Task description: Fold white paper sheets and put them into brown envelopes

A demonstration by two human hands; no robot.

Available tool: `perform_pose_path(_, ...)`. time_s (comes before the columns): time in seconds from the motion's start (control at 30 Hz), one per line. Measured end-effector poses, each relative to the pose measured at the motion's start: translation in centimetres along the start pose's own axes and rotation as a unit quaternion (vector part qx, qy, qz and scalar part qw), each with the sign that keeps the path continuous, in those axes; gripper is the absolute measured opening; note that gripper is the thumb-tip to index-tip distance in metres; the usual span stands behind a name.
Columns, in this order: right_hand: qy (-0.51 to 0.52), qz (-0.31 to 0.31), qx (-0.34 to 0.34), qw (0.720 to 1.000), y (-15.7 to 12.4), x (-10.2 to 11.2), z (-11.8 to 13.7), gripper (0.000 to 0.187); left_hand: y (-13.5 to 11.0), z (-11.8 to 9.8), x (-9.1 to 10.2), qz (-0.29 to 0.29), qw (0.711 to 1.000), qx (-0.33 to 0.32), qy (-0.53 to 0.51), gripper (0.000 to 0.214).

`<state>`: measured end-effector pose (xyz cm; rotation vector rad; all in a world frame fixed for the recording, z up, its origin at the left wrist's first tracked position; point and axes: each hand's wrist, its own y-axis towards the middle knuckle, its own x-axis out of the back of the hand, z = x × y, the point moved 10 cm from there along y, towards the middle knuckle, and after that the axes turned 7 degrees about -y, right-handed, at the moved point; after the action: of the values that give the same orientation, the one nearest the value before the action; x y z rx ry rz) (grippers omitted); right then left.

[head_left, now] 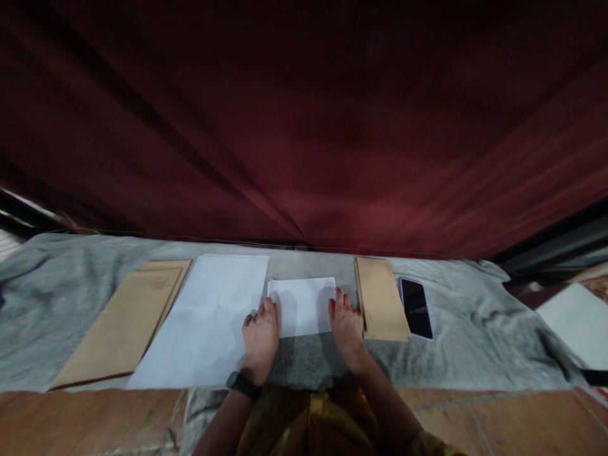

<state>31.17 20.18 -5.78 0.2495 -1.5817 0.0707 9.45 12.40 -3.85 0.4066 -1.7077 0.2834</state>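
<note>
A small white rectangle of paper lies crosswise in front of me on the grey cloth, with a second layer showing at its upper left corner. My left hand has its bent fingers at the left edge of this paper. At the opposite edge is my right hand, its thumb and forefinger touching the paper and its other fingers curled loosely. The paper is held between the two hands. Large white sheets of paper lie just left of my left hand. Small brown envelopes are stacked right beside my right hand.
Larger brown envelopes lie at the far left. A phone with a dark screen rests beside the small envelopes. The grey cloth covers the work surface, with a dark red curtain behind it. Tiles show along the near edge.
</note>
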Motion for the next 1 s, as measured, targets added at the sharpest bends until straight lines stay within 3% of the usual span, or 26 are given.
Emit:
perform_pose_path(0.23, 0.033, -0.048, 0.025, 0.998, -0.2, 1.9, 1.0, 0.046, 0.0, 0.0, 0.0, 0.004, 1.000, 0.000, 0.003, 0.040)
perform_pose_path(0.43, 0.123, -0.086, 0.189, 0.970, -1.4, 2.6, 6.9, 0.049, 0.0, -0.1, -0.1, 0.002, 1.000, -0.006, 0.011, 0.042)
perform_pose_path(0.6, 0.106, -0.083, 0.178, 0.975, -1.8, 1.0, 7.4, 0.051, 0.1, -0.1, 0.2, 0.000, 1.000, -0.003, 0.001, 0.043)
perform_pose_path(0.73, 0.103, -0.077, 0.176, 0.976, -1.9, 0.6, 7.2, 0.052, -0.6, -0.5, 1.6, -0.023, 1.000, 0.003, 0.011, 0.043)
perform_pose_path(0.83, 0.099, -0.068, 0.175, 0.977, -1.9, 0.3, 7.2, 0.052, -2.0, -2.7, 2.1, -0.069, 0.996, -0.057, -0.003, 0.051)
perform_pose_path(0.93, 0.088, -0.052, 0.183, 0.978, -1.9, -0.2, 7.1, 0.055, -4.1, -6.1, 0.7, -0.086, 0.981, -0.161, -0.071, 0.052)
perform_pose_path(1.0, 0.083, -0.045, 0.197, 0.976, -2.0, -0.5, 7.1, 0.056, -5.1, -7.2, -0.6, -0.090, 0.972, -0.185, -0.113, 0.055)
